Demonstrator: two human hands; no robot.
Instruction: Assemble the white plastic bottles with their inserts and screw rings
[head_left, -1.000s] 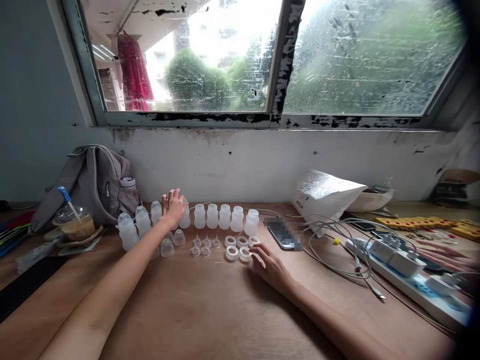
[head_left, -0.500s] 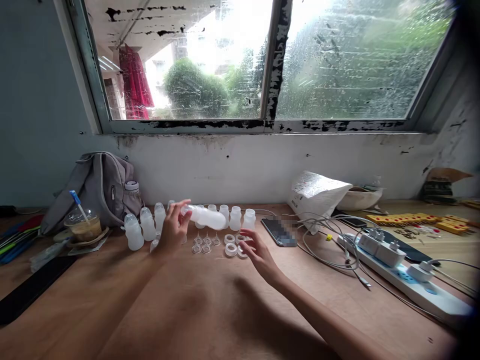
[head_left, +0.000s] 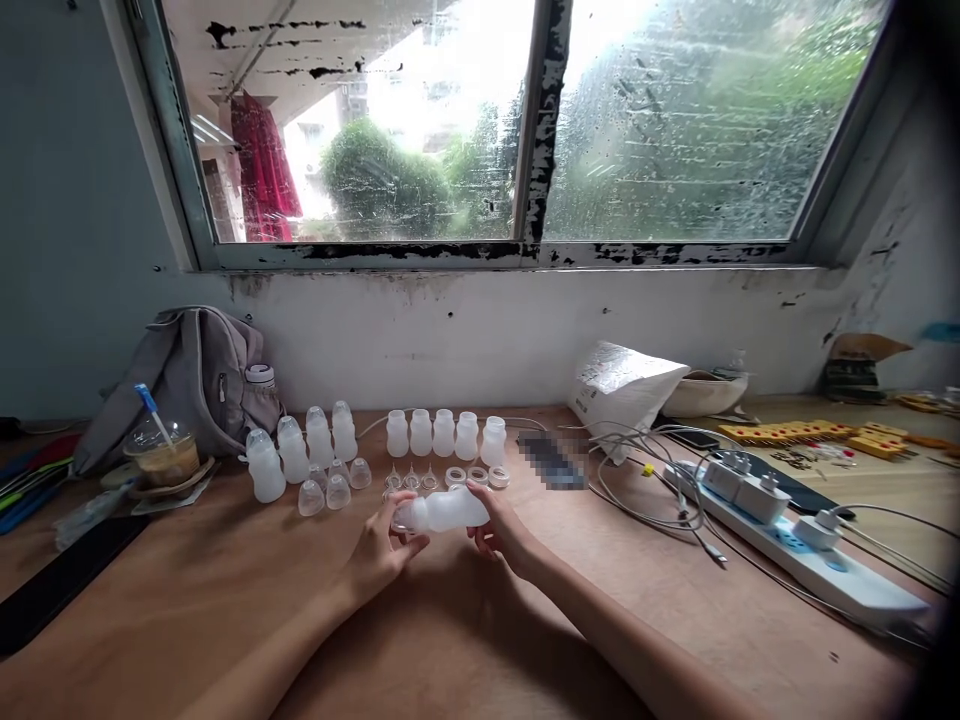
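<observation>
A frosted white baby bottle (head_left: 448,510) lies sideways between my two hands, above the front of the parts. My left hand (head_left: 382,550) is closed around its clear-capped end. At the bottle's base, my right hand (head_left: 504,530) grips with bent fingers. Just behind are clear teats (head_left: 412,478) and white collar rings (head_left: 478,477), partly covered by the hands and bottle. Farther back stands a row of uncapped frosted bottles (head_left: 444,435). To the left, several capped bottles (head_left: 292,450) stand in a slanting line beside clear dome caps (head_left: 337,490).
On the left are a grey backpack (head_left: 199,370), a drink cup with a straw (head_left: 165,455) and a black flat object (head_left: 67,580). Rightward lie a phone (head_left: 553,460), tangled cables (head_left: 637,490), a white power strip (head_left: 795,545) and a white bag (head_left: 622,390).
My left hand has brought the baby bottle down and nearer. My right hand, empty and spread before, now grips the base. The dome caps have come into fuller view.
</observation>
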